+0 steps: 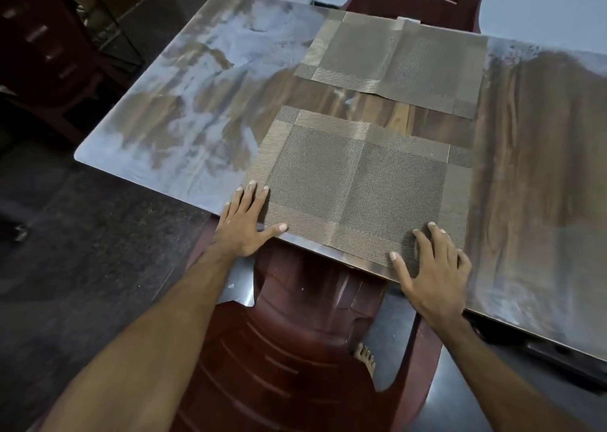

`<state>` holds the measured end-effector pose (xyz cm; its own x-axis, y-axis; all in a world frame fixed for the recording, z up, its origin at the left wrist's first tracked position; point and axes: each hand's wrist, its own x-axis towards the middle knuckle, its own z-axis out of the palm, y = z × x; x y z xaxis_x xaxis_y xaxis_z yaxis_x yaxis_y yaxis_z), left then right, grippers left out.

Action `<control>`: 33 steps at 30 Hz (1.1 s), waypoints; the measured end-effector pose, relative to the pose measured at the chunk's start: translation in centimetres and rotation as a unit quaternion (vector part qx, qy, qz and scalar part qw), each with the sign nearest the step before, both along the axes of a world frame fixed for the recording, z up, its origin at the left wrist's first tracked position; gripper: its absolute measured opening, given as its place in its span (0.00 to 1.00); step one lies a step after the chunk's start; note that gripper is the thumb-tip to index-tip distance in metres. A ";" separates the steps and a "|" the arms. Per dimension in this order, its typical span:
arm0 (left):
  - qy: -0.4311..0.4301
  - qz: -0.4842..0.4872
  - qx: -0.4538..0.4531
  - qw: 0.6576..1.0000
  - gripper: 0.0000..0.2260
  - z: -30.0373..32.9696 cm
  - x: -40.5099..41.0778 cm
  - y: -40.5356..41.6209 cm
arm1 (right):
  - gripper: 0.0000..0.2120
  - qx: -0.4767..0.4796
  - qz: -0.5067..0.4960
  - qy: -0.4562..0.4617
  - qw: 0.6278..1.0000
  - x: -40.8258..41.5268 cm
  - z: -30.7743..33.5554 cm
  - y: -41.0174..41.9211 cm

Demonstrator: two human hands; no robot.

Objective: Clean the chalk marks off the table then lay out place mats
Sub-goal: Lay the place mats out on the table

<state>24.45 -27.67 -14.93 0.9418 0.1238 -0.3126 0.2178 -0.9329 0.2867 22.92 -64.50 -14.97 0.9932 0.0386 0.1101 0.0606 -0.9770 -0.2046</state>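
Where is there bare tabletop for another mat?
Bare table left of both mats, and right of them toward the far end. The middle holds the near mat, under left hand and right hand, and the far mat.

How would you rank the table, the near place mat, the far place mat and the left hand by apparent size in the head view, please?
1. table
2. near place mat
3. far place mat: it looks smaller, but it lies farther away, so the two may match
4. left hand
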 end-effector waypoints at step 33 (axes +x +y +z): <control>-0.019 -0.085 0.008 0.996 0.42 0.8 0.0 -2.3 | 0.35 -0.035 0.032 -0.042 0.998 0.0 -0.7 -0.1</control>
<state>24.45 -29.97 -14.14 0.9609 -0.0339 -0.2749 0.0454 -0.9598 0.2770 22.91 -64.64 -15.65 0.9757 0.1118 0.1884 0.1370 -0.9825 -0.1265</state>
